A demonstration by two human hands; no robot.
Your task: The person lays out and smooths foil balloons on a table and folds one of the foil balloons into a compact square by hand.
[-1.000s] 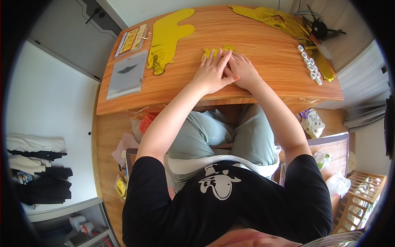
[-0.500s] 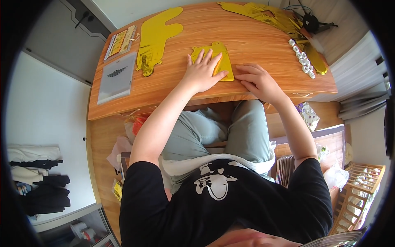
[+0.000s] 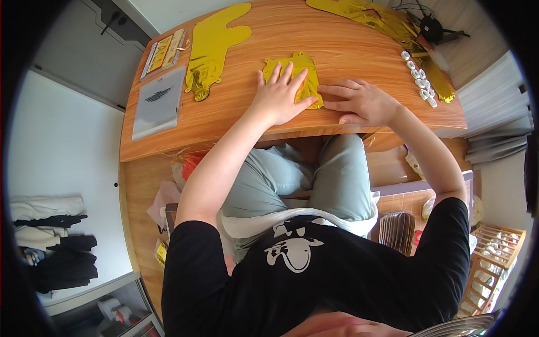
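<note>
While the left hand (image 3: 281,100) lies, fingers spread, on a flat, shiny gold foil piece (image 3: 312,83) near the front edge of the brown wood-grain table (image 3: 281,33), the right hand (image 3: 362,102), fingers slightly parted, sits at the foil's right edge. Farther right: small white oval pieces (image 3: 421,83), clustered.
</note>
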